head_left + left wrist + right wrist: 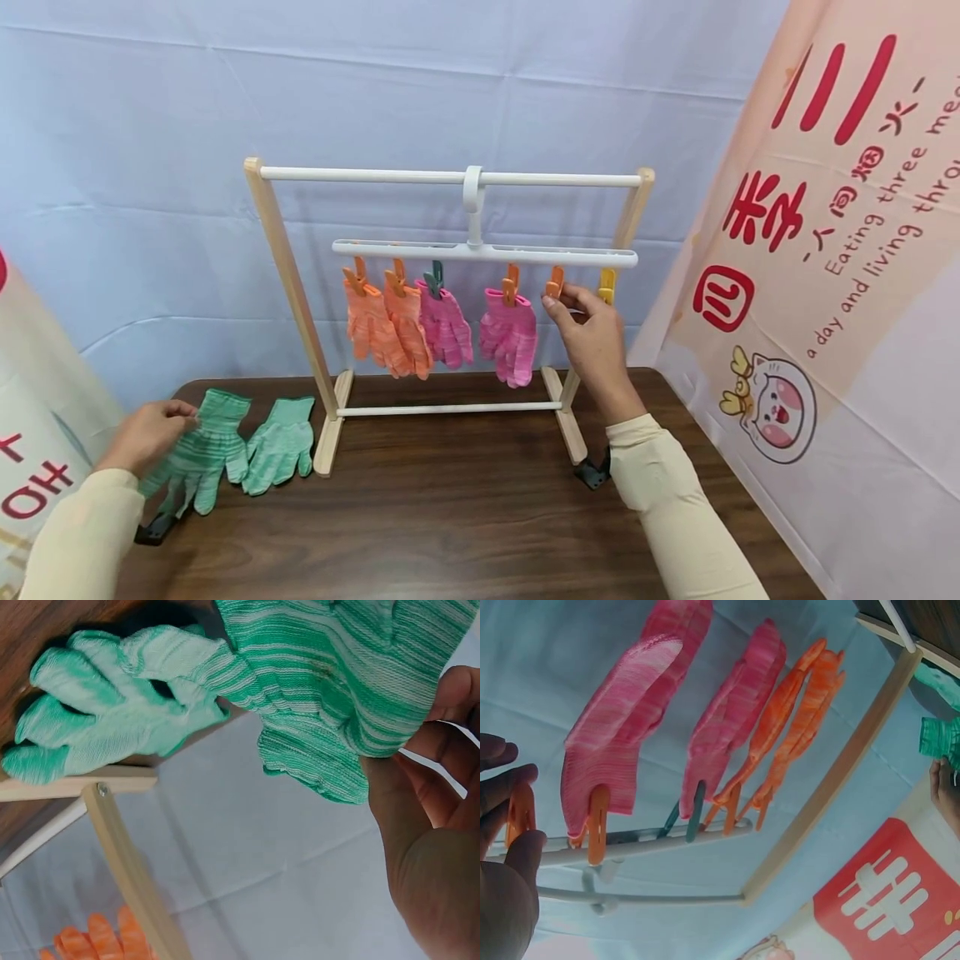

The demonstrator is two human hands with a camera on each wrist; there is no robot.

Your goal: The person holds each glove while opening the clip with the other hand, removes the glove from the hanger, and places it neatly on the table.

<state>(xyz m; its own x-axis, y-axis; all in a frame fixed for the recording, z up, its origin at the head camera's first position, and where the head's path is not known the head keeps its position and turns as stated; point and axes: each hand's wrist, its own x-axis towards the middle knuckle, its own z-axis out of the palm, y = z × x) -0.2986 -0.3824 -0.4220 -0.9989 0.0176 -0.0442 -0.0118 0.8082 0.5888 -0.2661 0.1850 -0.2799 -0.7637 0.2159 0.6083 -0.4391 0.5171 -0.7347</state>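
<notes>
My left hand (153,433) pinches a green striped glove (213,446) near its edge, partly lifted at the table's left side. Beside it, a second green glove (281,446) lies flat on the wood. With thumb and fingers, my right hand (596,337) pinches an orange clothespin (555,282) hanging from the white hanger (408,249); no glove is in that pin. To its left, a pink glove (510,337) hangs from another orange pin. Further left hang a second pink glove (446,329) in a dark green pin and two orange gloves (371,329) in orange pins.
The hanger hooks over the top bar (360,175) of a wooden-legged rack (288,283) on the brown table (450,517). A yellow clothespin (607,283) hangs at the right end, behind my right fingers. Printed cloth (840,275) stands along the right side.
</notes>
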